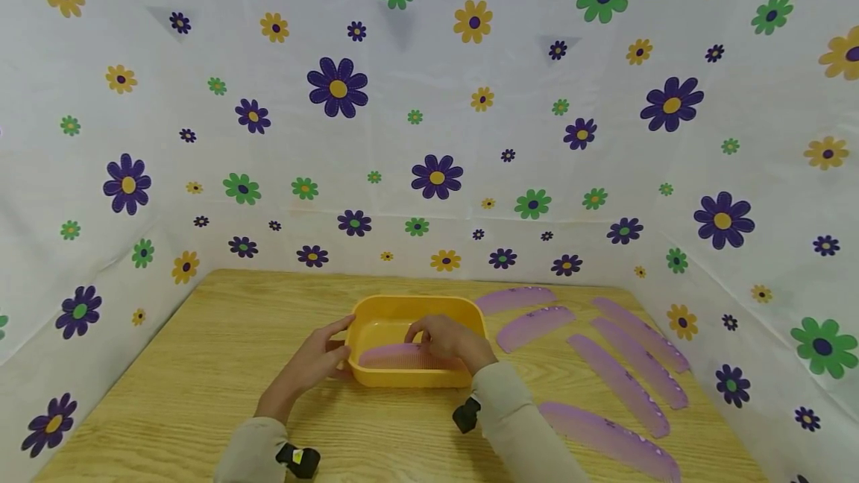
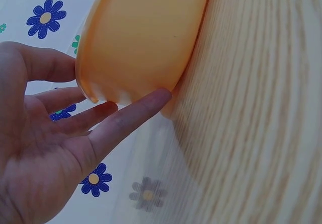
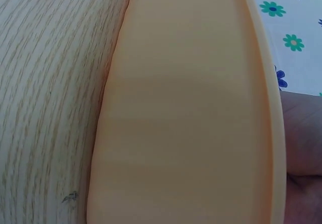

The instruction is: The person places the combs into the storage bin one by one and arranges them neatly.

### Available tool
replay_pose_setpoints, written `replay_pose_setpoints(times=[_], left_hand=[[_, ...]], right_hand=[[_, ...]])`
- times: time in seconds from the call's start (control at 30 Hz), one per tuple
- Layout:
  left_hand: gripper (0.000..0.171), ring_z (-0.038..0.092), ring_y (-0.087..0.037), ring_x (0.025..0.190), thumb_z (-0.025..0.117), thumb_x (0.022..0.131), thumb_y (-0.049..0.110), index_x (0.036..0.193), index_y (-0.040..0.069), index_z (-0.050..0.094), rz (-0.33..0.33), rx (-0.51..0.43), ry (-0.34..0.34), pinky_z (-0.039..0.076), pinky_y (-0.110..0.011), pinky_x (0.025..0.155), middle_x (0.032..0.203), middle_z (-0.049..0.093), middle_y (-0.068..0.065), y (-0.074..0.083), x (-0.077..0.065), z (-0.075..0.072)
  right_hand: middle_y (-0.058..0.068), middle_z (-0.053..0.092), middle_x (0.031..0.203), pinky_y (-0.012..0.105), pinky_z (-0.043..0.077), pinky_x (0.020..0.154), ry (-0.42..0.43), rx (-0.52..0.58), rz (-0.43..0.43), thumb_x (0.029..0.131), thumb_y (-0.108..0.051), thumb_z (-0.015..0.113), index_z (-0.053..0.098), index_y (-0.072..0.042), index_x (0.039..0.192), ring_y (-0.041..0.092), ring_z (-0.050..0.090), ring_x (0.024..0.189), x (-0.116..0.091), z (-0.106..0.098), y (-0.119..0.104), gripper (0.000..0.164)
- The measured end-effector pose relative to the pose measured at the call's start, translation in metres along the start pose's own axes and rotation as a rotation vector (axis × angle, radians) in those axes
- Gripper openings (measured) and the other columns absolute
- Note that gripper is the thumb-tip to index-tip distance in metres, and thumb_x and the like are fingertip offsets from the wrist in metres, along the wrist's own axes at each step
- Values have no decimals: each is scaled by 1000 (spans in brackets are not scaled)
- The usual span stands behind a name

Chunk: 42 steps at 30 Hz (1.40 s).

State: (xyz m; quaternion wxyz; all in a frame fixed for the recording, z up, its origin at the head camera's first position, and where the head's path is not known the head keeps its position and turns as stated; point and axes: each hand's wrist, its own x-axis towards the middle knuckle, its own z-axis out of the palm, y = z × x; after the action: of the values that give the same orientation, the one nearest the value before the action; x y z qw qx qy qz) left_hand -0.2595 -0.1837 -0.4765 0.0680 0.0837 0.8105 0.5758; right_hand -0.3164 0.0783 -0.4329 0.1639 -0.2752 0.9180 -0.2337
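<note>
A yellow plastic basin (image 1: 419, 378) stands on the wooden table, with a translucent purple comb (image 1: 392, 357) inside along its near wall. My right hand (image 1: 444, 340) reaches over the near rim and holds the comb's right end, its fingers bent down; the fingertips are partly hidden. The right wrist view shows mostly the basin's outer wall (image 3: 181, 103) and a bit of the hand at the right edge. Against the basin's left end, my left hand (image 1: 314, 364) touches the outer wall with spread, fairly straight fingers, as the left wrist view confirms.
Several more purple combs lie flat right of the basin: one pair (image 1: 535, 326) behind, slanted ones (image 1: 620, 386) at the right, and another (image 1: 614, 442) near the front. White flower-printed sheeting (image 1: 429, 133) encloses the table (image 1: 221, 349) at the back and sides.
</note>
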Motion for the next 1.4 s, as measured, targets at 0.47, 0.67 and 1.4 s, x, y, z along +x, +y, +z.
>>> replay_pose_setpoints(times=[0.47,0.67,1.4], left_hand=[[65,53,-51,136,51,99,2,161,3,32,-3,6,4,67,-43,80,167,28,-25,0,0,0],[66,53,-51,137,52,98,2,161,4,32,-7,10,8,67,-43,79,166,29,-25,-1,0,0],[66,54,-50,137,53,99,4,162,4,31,-14,7,0,66,-44,82,167,28,-25,0,0,0]], right_hand=[[9,71,103,44,59,99,-4,25,26,92,15,60,78,-15,113,23,62,96,1,3,3,41],[11,73,107,46,57,103,-7,-4,11,93,10,63,76,-15,119,26,66,102,2,3,6,38],[24,69,118,45,62,91,28,6,-99,96,-4,70,69,-3,126,31,71,97,-30,-29,5,31]])
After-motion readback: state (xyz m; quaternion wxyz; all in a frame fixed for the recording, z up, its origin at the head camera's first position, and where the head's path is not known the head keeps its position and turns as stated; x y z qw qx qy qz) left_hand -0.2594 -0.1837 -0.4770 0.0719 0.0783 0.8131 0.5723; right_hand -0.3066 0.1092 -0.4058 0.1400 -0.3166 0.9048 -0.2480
